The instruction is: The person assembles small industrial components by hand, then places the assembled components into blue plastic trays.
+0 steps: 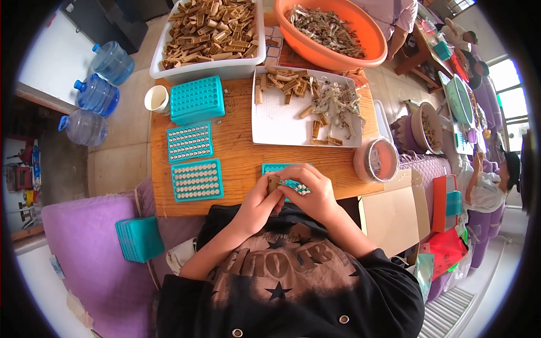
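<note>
My left hand [255, 205] is closed around a small brown, trough-shaped piece [274, 183] in front of my chest. The fingers of my right hand [316, 196] are pinched together against the same piece; whatever they hold is too small to make out. Partly hidden beneath both hands, a teal tray [271, 167] with small silvery pieces lies at the table's near edge. To the left are two more teal trays, one with rows of silver-tipped pieces [190, 142] and one with round pale-topped pieces [196, 179].
A white box lid [276, 127] holds brown pieces and tangled silvery parts. Behind it stand a white bin [208, 69] of brown pieces and an orange basin [338, 61]. A stack of teal trays [197, 100], a cup [157, 99] and a pink-lined tub [376, 160] flank the wooden table [236, 121].
</note>
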`<state>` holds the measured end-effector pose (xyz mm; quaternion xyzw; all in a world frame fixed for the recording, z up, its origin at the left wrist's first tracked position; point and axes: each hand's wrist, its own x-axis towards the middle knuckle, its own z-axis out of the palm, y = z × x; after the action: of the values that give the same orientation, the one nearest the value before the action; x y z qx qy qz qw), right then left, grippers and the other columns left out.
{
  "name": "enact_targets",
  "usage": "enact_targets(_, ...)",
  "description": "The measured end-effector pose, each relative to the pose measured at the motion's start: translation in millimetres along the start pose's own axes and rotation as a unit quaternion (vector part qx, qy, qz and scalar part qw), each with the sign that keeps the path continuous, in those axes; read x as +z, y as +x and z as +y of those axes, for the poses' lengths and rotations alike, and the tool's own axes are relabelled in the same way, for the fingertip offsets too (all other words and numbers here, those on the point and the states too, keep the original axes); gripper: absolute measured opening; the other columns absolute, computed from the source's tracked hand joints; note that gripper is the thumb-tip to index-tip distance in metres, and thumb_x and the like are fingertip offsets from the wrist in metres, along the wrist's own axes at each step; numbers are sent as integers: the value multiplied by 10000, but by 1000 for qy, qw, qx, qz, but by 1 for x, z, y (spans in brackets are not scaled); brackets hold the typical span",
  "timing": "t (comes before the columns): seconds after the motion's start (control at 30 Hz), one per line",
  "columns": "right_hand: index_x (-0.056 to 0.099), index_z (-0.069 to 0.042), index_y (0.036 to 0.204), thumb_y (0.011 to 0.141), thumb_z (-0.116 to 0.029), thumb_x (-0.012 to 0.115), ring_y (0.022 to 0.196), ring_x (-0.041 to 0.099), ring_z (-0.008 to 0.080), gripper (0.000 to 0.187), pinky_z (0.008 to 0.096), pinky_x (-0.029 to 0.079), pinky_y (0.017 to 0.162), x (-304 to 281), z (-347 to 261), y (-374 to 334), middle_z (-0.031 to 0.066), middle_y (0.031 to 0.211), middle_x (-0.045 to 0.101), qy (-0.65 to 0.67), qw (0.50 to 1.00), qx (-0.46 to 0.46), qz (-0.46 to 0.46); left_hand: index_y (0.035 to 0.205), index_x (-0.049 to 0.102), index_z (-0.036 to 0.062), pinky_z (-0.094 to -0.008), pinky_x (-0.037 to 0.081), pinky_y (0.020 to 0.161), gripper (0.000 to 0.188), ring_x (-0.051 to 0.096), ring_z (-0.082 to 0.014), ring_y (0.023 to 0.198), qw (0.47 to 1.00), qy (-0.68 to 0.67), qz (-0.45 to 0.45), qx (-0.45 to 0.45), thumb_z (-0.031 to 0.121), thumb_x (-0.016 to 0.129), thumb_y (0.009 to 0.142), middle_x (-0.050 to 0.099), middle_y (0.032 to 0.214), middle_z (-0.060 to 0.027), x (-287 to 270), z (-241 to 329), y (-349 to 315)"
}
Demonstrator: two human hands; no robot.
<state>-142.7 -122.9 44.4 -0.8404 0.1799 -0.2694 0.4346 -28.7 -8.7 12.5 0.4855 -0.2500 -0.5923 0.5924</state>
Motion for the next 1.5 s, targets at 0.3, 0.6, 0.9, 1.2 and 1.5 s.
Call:
enact_targets(0.3,606,-23,840,694,44,675,825,637,243,174,301,525,714,-1,7,-5,99,947,628,-15,999,-41,28,1158,415,43,-194,397,595,204,453,-53,666,1000,3,-16,10,107,405,965,480,788,4,8,5,-2)
enact_targets(0.6,625,-12,825,675,46,708,815,640,249,181,301,520,696,-23,21,-6,112,946,636,73,995,-68,14,1308,346,38,-203,413,655,359,469,-69,719,989,-29,-133,-50,121,415,965,508,843,-13,5,21,8)
enact_targets(0.9,637,-2,867,674,35,706,895,622,280,208,353,502,782,-62,24,-8,108,935,644,79,996,21,-31,1319,348,12,-232,433,745,392,517,-103,832,963,-28,-253,-91,167,434,969,552,952,-52,16,21,50)
enact_targets(1.2,556,-26,1011,875,-23,554,772,576,115,136,247,485,714,-227,131,-56,58,889,596,374,816,107,427,959,585,26,-409,437,821,242,558,-303,894,639,668,195,329,161,665,775,585,975,-130,-55,68,187)
enact_targets(1.5,574,2,1042,789,-91,691,681,580,111,294,206,490,609,-248,280,-120,65,845,617,199,780,374,461,833,561,83,-414,414,695,127,548,-256,768,476,806,147,321,114,606,719,553,763,-70,-79,50,224)
